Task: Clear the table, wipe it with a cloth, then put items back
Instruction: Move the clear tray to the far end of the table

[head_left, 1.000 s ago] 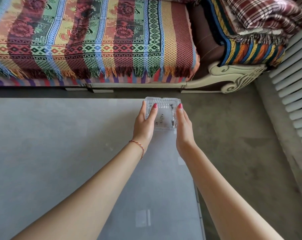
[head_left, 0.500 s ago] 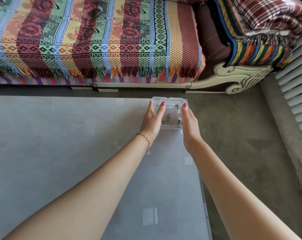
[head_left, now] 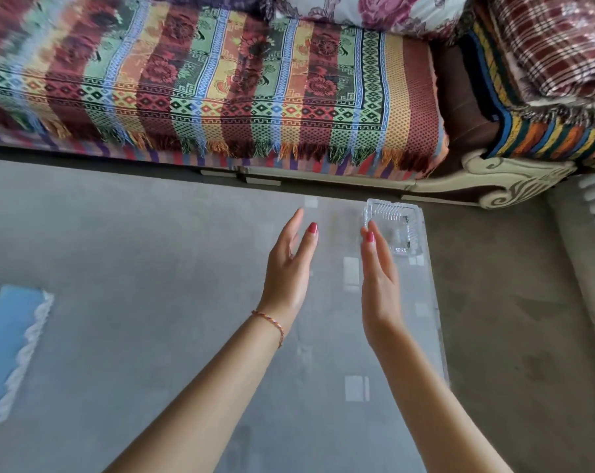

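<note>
We list: 1 clear glass ashtray (head_left: pixel 393 228) at the table's (head_left: pixel 152 233) far right corner. Left hand (head_left: pixel 287 268) and right hand (head_left: pixel 379 285), fingers straight, holding nothing; right fingertips possibly overlap its near edge. Blue cloth (head_left: pixel 5 343), far left.

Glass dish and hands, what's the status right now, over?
Both hands, left and right, open, empty. Glass dish at table corner. Nothing in the way.

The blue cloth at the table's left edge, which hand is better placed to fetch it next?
Left. The left hand is open, holds nothing, and is nearer the blue cloth. The right hand, also open, sits beside the glass ashtray at the far right corner.
</note>
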